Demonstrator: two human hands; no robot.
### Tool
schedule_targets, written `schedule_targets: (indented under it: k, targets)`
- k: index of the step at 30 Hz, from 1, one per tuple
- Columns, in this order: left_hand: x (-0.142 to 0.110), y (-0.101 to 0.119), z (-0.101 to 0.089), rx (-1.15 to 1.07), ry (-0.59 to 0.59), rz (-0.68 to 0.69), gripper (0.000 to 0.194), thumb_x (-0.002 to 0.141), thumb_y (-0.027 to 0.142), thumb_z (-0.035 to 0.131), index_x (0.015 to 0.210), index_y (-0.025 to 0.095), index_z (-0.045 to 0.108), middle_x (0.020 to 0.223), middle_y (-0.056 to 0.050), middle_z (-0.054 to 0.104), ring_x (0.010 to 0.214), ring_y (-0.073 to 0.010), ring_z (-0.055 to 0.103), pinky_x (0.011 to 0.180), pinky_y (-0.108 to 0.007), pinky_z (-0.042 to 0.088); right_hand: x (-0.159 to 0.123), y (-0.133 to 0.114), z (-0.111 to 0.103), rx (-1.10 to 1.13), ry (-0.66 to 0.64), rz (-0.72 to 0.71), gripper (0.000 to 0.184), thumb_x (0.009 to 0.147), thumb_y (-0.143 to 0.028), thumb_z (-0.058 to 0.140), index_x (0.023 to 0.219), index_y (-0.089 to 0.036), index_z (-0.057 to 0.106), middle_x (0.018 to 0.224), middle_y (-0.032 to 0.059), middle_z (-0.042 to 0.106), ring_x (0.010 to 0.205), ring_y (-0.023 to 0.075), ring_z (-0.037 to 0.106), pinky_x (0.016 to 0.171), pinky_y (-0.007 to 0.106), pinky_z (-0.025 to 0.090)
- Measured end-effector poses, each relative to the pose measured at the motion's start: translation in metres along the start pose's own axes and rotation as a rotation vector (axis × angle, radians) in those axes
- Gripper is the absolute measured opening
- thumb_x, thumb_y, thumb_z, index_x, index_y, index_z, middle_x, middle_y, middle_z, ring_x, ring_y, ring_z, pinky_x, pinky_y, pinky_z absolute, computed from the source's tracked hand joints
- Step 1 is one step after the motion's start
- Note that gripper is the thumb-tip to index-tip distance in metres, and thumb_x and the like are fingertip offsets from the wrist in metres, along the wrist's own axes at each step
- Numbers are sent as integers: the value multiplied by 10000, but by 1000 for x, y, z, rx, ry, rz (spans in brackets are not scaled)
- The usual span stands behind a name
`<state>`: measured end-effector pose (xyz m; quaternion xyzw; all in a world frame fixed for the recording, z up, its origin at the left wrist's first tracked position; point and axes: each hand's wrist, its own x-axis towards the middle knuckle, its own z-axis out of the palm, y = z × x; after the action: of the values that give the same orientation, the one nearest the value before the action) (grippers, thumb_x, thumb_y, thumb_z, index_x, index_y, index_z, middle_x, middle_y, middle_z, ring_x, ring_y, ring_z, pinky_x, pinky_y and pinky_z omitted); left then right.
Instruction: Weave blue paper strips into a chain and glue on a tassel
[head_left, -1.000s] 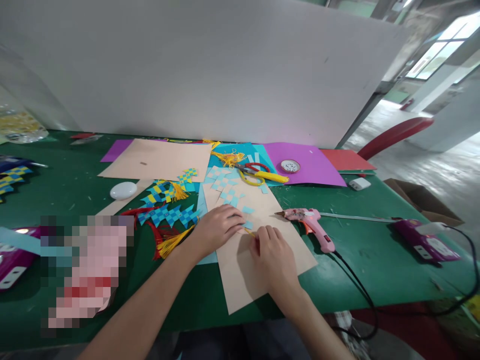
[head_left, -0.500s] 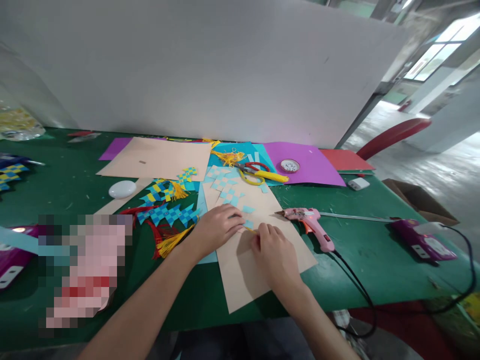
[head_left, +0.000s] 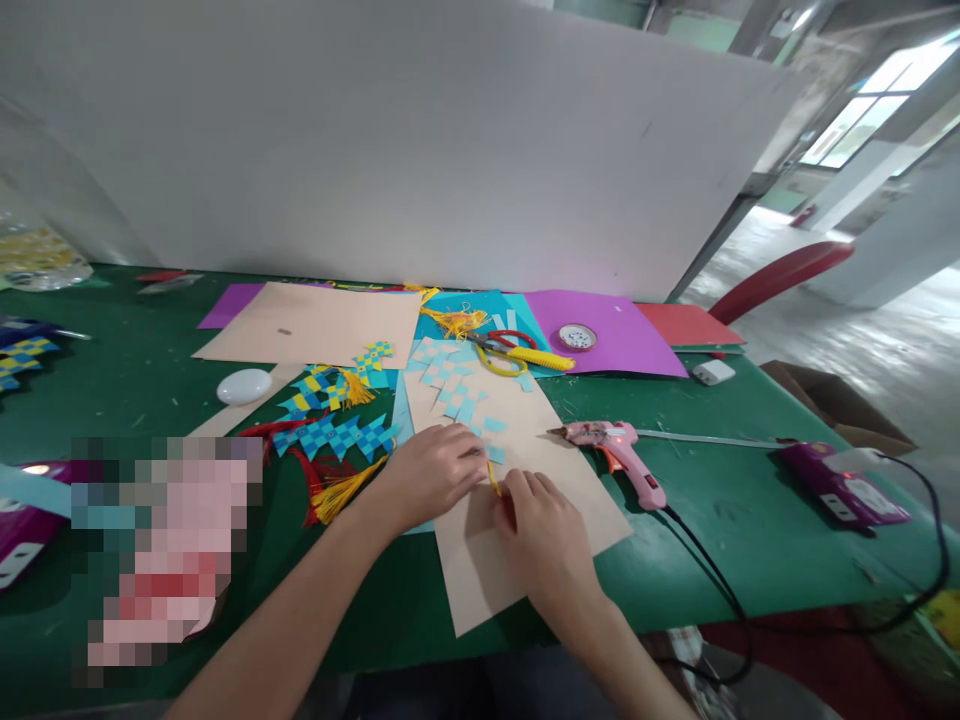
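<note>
So there's just the one view here, a head cam worn by the person, looking forward and down over the worktop (head_left: 675, 560). Both forearms come in from the bottom edge, with the left hand (head_left: 442, 465) and right hand (head_left: 544, 530) pretty close, a bit below centre. The far part takes in the upright grey panel (head_left: 390, 130), and the windows (head_left: 855, 130) sit way off at upper right.

Grey panel (head_left: 390, 140) behind green table (head_left: 697, 560)
</note>
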<state>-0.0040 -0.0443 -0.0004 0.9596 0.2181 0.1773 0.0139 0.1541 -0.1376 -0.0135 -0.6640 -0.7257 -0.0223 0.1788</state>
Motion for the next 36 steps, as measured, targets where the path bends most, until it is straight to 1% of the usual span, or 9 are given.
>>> schedule_targets:
  k: [4, 7, 9, 14, 20, 23, 26, 32, 36]
  targets:
    - [1, 2, -3, 14, -28, -4, 251, 942, 237, 420, 937, 144, 653, 971, -93, 646, 966, -207, 581, 871, -392, 481, 5, 7, -3, 67, 52, -76, 90, 853, -136, 495, 834, -186, 568, 800, 43, 613, 757, 190, 547, 639, 312, 419]
    - [-1, 6, -5, 51, -9, 4, 240, 933, 240, 437, 1009, 135, 639, 1060, -107, 649, 1021, -226, 582, 881, -402, 485, 9, 12, -2, 24, 96, -237, 277, 879, -101, 441, 1108, -135, 593, 1118, 117, 624, 889, 226, 527, 729, 360, 456]
    - [-5, 11, -4, 100, 27, -20, 274, 939, 251, 429, 1075, 111, 622, 1105, -125, 648, 1054, -244, 581, 871, -404, 492, 10, 13, -1, -14, 102, -310, 333, 884, -104, 441, 1186, -116, 579, 1239, 120, 587, 893, 233, 506, 730, 374, 474]
    - [-19, 20, 4, 176, 47, -46, 354, 966, 267, 385, 1218, 89, 557, 1238, -131, 609, 1169, -234, 544, 942, -396, 450, 7, 11, -1, 4, 58, -300, 372, 907, -244, 483, 1252, -128, 562, 1283, 100, 576, 847, 228, 474, 719, 371, 508]
    - [-27, 25, 12, 239, 5, -84, 397, 982, 312, 350, 1269, 96, 521, 1336, -115, 537, 1254, -221, 478, 1042, -395, 356, 3, 18, -2, 104, 39, -254, 460, 891, -189, 467, 1338, -81, 455, 1160, 136, 636, 884, 243, 497, 730, 380, 524]
    - [-30, 28, 10, 255, 20, -107, 407, 984, 308, 335, 1302, 105, 489, 1390, -116, 478, 1294, -219, 431, 1065, -391, 331, -3, 25, -5, 131, 141, -212, 419, 911, -171, 426, 1313, -58, 468, 1103, 154, 651, 839, 227, 521, 686, 351, 522]
    - [-33, 31, 8, 257, 16, -126, 429, 982, 329, 330, 1332, 116, 457, 1421, -121, 436, 1321, -224, 395, 1073, -398, 322, -12, 26, -10, 122, 209, -231, 347, 908, -151, 436, 1230, -88, 548, 1168, 156, 623, 885, 223, 544, 748, 364, 509]
    - [-29, 33, 1, 189, -56, -121, 446, 973, 356, 343, 1346, 132, 439, 1409, -106, 454, 1310, -221, 412, 1087, -424, 311, -28, 16, -13, 38, 106, -305, 414, 889, -185, 480, 1298, -127, 512, 1296, 107, 564, 992, 263, 529, 794, 409, 497]
    - [-27, 34, -3, 207, -56, -95, 500, 969, 368, 352, 1403, 118, 357, 1461, -117, 370, 1356, -228, 336, 1111, -420, 282, -33, 19, -9, 25, 136, -282, 416, 892, -216, 488, 1300, -140, 511, 1299, 94, 564, 1027, 274, 515, 816, 424, 488]
